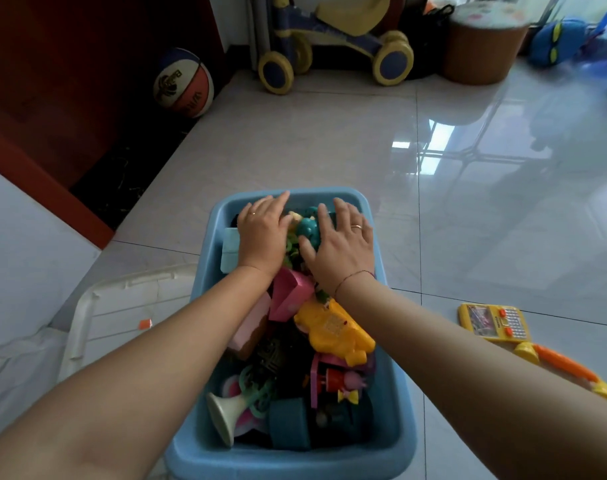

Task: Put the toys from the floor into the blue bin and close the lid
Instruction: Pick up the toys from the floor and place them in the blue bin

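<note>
Pressing toys (309,232) at blue bin (205,265) far end w/ left hand (260,233), right hand (343,251) flat.

Toys (333,327) crowd the blue bin (205,237) to its rim. The white lid (87,306) lies flat on the floor (312,143) just beside the bin's left side. On my right a yellow toy console (492,322) and an orange stick (565,367) lie in the way. Beyond the far rim I have open floor up to the ride-on car (329,39) and basketball (183,83).
</note>
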